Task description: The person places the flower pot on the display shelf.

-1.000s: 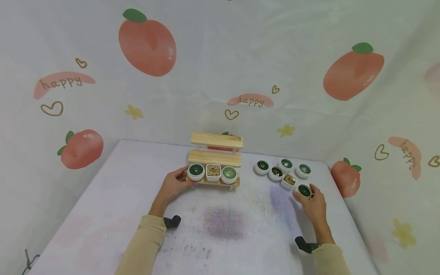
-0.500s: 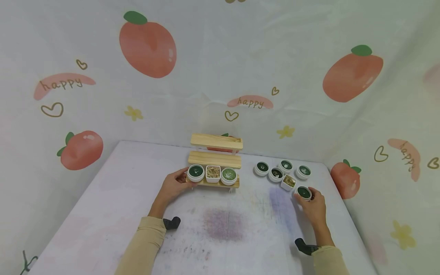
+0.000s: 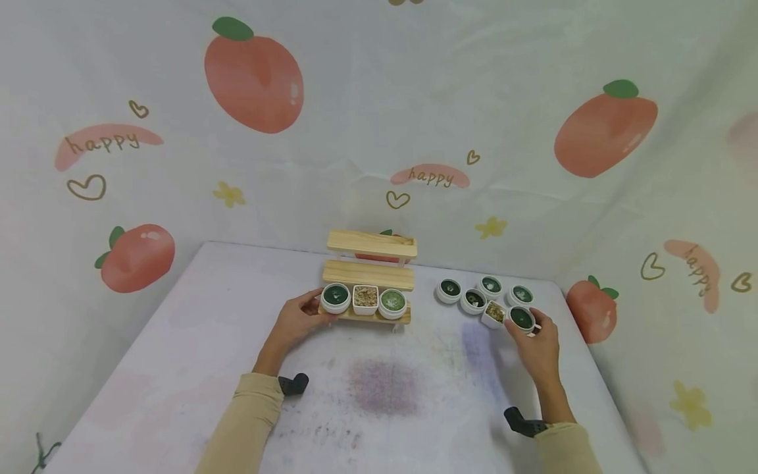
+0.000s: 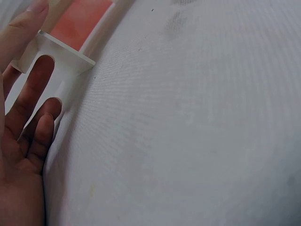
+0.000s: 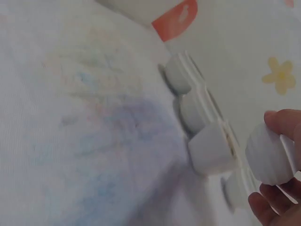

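A three-tier wooden display stand (image 3: 368, 275) with white supports rises at the table's back middle. On its lowest tier stand a white round pot with dark green contents (image 3: 335, 297), a square one with brown bits (image 3: 365, 299) and a round one with lighter green (image 3: 393, 303). My left hand (image 3: 299, 316) grips that tier's left end, beside the dark green pot; its fingers lie around a white support (image 4: 66, 59) in the left wrist view. My right hand (image 3: 540, 339) pinches another white round pot (image 5: 269, 157) by its sides, raised off the table.
Several small white pots stand grouped at the back right, one square with brownish bits (image 3: 494, 314) and another round with dark green (image 3: 449, 290). A printed cloth (image 3: 331, 131) hangs behind the table (image 3: 237, 276).
My right hand has raised its pot and moved it slightly back, closer to the grouped pots. The left hand holds its place at the stand.
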Motion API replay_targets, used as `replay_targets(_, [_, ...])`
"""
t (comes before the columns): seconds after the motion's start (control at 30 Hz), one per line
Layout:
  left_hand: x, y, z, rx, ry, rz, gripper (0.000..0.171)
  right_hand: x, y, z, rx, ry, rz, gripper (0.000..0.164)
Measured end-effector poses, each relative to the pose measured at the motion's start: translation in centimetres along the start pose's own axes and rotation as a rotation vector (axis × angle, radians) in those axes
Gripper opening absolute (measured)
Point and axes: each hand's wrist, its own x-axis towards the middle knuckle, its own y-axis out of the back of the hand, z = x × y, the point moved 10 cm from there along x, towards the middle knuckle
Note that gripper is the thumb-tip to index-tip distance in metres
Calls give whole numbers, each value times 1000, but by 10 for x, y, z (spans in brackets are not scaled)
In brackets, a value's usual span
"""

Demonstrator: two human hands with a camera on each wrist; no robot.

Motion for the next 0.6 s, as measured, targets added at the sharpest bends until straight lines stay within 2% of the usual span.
replay_targets(0.23, [-1,3,1,-5,0,6,82,-5,-7,-40,82,100,-3,70])
replay_targets(0.6, [-2,1,-1,-25,16,8,81,-16,-20,-92,113,204,-65,65])
